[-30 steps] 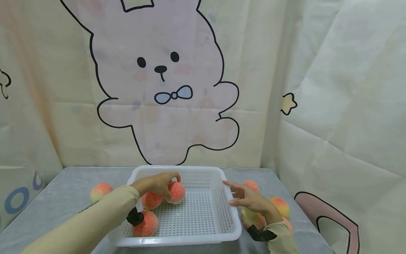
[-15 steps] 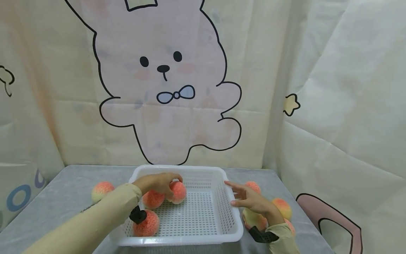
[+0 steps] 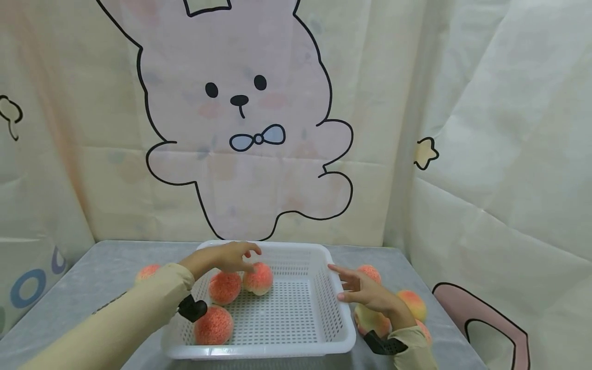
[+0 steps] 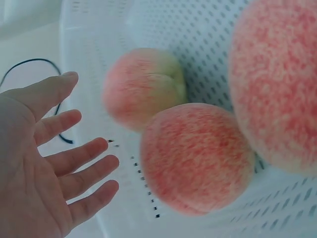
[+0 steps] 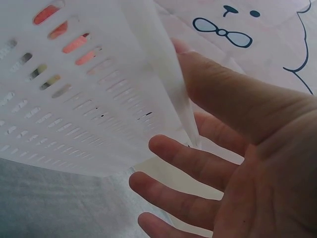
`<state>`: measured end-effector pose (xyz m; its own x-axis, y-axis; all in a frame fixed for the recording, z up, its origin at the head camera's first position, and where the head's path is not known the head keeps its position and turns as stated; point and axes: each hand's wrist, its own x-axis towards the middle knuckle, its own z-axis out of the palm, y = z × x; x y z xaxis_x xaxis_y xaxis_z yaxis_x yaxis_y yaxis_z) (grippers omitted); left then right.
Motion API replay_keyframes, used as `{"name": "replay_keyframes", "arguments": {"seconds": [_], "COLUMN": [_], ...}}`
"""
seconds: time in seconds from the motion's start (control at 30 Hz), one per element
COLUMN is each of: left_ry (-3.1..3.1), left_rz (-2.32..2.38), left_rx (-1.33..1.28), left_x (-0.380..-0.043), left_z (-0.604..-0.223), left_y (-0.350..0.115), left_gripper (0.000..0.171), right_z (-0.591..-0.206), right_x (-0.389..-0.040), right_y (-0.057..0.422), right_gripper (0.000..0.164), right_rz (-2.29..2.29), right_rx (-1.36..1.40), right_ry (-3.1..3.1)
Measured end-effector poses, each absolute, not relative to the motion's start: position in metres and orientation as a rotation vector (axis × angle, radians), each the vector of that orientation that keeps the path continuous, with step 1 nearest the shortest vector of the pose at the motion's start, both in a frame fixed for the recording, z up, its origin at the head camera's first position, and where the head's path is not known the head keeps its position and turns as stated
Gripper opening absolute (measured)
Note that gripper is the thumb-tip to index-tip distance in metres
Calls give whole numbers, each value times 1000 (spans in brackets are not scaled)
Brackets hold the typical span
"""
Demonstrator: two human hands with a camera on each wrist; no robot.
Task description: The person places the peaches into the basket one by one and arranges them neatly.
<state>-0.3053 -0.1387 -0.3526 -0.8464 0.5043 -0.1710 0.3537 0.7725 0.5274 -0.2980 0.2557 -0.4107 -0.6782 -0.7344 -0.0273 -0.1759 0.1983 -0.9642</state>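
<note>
Here's the left hand (image 3: 233, 257), spread wide with nothing in it, above the far left part of the white basket (image 3: 259, 351). In the head view its thumb overlaps the top of a peach inside, but the left wrist view shows a gap between fingertips and fruit.

Three peaches in the basket, all toward its left side: the near peach (image 3: 213, 326) by the front left corner, the middle peach (image 3: 225, 287) behind it, and the far peach (image 3: 258, 279) just beside that one, pale underneath.

Over to the right hand (image 3: 365, 290): fingers apart and fairly straight, touching the basket's right rim, the palm outside the wall.

More peaches on the grey desk (image 3: 115, 257)! Right of the basket there's one (image 3: 369, 272) past the right hand, a yellower one (image 3: 411, 304), a pale one (image 3: 370, 319) nearest the wall, and one (image 3: 424, 331) half hidden by the sleeve (image 3: 411, 347). Left of the basket, another (image 3: 147, 271) peeks over the other sleeve (image 3: 125, 318). And behind the basket, a curtain (image 3: 240, 180) with a bow-tied bear!
</note>
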Motion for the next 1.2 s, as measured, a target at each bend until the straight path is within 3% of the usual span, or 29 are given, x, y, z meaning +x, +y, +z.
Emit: {"name": "replay_keyframes", "arguments": {"seconds": [0.47,1.2], "left_ry": [2716,2735], "left_rz": [935,1201], "left_rx": [830,778], "left_x": [-285,-259], "left_z": [-321,-337], "left_y": [-180,-263], "left_gripper": [47,50], "right_z": [-412,-411], "right_x": [-300,-302], "right_y": [258,257], "right_gripper": [78,78], "right_rz": [-1483,-1498], "right_rx": [-900,-909], "right_ry": [1999,1982]}}
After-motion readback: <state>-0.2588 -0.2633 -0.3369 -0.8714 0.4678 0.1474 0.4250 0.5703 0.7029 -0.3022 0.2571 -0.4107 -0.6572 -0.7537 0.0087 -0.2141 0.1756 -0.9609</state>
